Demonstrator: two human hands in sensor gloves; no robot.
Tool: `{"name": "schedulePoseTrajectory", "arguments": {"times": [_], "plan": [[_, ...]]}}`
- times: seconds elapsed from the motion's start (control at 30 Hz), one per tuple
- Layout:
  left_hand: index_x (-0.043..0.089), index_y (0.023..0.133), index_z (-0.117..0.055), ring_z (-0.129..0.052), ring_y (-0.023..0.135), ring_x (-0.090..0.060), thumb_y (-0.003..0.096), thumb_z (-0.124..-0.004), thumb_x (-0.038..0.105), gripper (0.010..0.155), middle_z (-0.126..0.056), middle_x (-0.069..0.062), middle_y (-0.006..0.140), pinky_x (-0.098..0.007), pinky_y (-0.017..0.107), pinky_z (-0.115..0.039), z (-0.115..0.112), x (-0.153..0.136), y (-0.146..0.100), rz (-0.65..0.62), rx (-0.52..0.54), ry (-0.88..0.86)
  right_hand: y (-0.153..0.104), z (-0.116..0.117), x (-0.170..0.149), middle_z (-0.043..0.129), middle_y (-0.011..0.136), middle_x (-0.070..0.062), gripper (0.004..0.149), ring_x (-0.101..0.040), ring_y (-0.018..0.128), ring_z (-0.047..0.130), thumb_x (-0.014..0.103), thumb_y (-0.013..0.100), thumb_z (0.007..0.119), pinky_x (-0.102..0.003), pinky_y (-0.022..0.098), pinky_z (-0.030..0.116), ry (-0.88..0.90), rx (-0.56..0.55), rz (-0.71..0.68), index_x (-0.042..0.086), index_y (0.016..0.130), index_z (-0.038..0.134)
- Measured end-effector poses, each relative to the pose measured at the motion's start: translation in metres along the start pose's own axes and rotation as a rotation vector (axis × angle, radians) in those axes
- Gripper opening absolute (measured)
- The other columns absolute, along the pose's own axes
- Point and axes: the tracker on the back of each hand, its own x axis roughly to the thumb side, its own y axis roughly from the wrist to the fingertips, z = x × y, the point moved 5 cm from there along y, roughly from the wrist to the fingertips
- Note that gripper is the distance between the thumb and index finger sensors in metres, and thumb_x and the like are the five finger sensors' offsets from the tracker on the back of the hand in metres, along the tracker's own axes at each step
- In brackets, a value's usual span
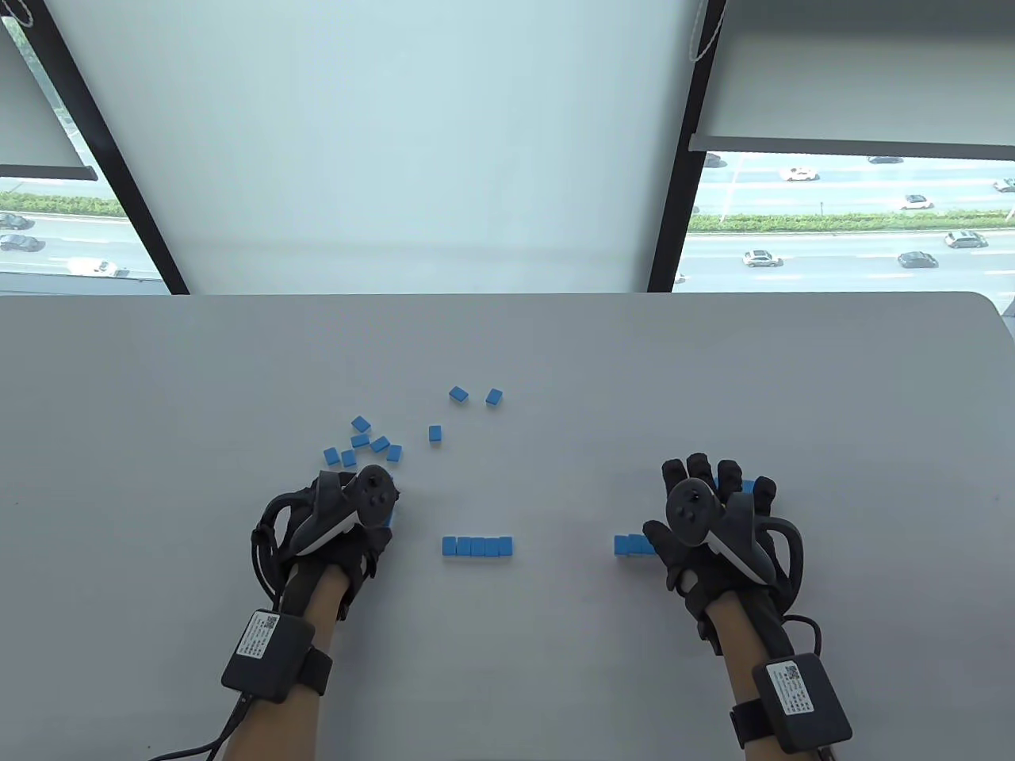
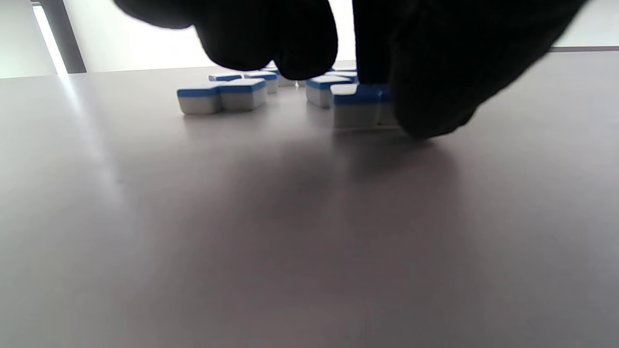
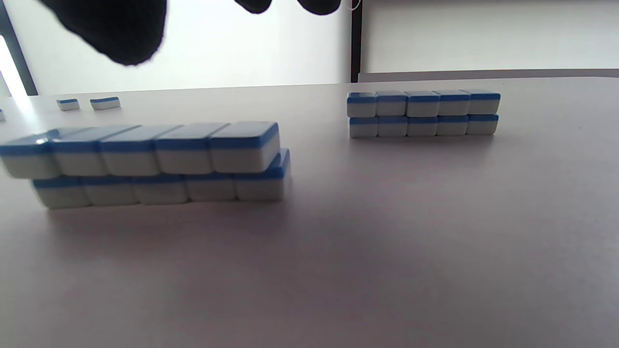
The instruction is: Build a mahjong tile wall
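Blue-backed, white-bodied mahjong tiles lie on a grey table (image 1: pixel 158 476). A row of tiles (image 1: pixel 476 545) sits in the middle near the front. Another short wall (image 1: pixel 632 544), two tiers high (image 3: pixel 145 164), runs partly under my right hand (image 1: pixel 714 499). That hand hovers with spread fingers (image 3: pixel 121 34) and holds nothing. A second two-tier wall (image 3: pixel 423 113) stands farther off. My left hand (image 1: pixel 369 515) is down at the loose pile; its thumb (image 2: pixel 425 96) and curled fingers (image 2: pixel 300 48) pinch a tile (image 2: pixel 355 108) on the table.
Several loose tiles (image 1: pixel 365 444) are scattered just beyond the left hand, one lone tile (image 1: pixel 434 433) to their right, and two more (image 1: pixel 476 395) farther back. The table's far edge (image 1: pixel 507 295) meets a window.
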Motion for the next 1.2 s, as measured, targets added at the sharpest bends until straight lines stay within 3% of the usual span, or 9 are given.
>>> {"name": "schedulePoseTrajectory", "arguments": {"times": [0.27, 0.6, 0.93, 1.2], "plan": [[0.034, 0.094, -0.079, -0.072, 0.082, -0.030, 0.0401, -0.088, 0.047, 0.056, -0.071, 0.001, 0.096, -0.059, 0.067, -0.057, 0.006, 0.013, -0.006, -0.029, 0.055, 0.026, 0.000, 0.000, 0.001, 0.024, 0.118, 0.006, 0.081, -0.036, 0.107, 0.022, 0.065, 0.044, 0.070, -0.063, 0.069, 0.013, 0.000, -0.002, -0.006, 0.038, 0.108, 0.030], [0.025, 0.094, -0.077, -0.081, 0.076, -0.028, 0.0398, -0.087, 0.048, 0.059, -0.080, 0.001, 0.091, -0.057, 0.063, -0.066, 0.037, 0.081, -0.034, -0.222, 0.207, -0.057, 0.000, 0.000, 0.002, 0.024, 0.118, 0.006, 0.081, -0.036, 0.107, 0.022, 0.065, 0.044, 0.070, -0.063, 0.069, 0.013, -0.007, -0.001, -0.002, 0.038, 0.108, 0.030], [0.029, 0.096, -0.074, -0.077, 0.079, -0.029, 0.0419, -0.083, 0.049, 0.058, -0.075, 0.000, 0.094, -0.058, 0.064, -0.063, 0.026, 0.142, -0.043, -0.320, 0.211, -0.029, 0.000, -0.001, 0.001, 0.025, 0.118, 0.006, 0.080, -0.036, 0.107, 0.022, 0.064, 0.044, 0.070, -0.063, 0.069, 0.013, -0.010, -0.006, 0.003, 0.038, 0.108, 0.030], [0.035, 0.095, -0.076, -0.078, 0.079, -0.030, 0.0415, -0.083, 0.051, 0.057, -0.077, 0.000, 0.094, -0.058, 0.063, -0.064, 0.014, 0.157, -0.043, -0.324, 0.205, 0.061, 0.000, -0.001, 0.001, 0.025, 0.118, 0.006, 0.080, -0.036, 0.107, 0.022, 0.065, 0.044, 0.070, -0.063, 0.069, 0.013, -0.010, -0.011, 0.000, 0.038, 0.108, 0.030]]}}
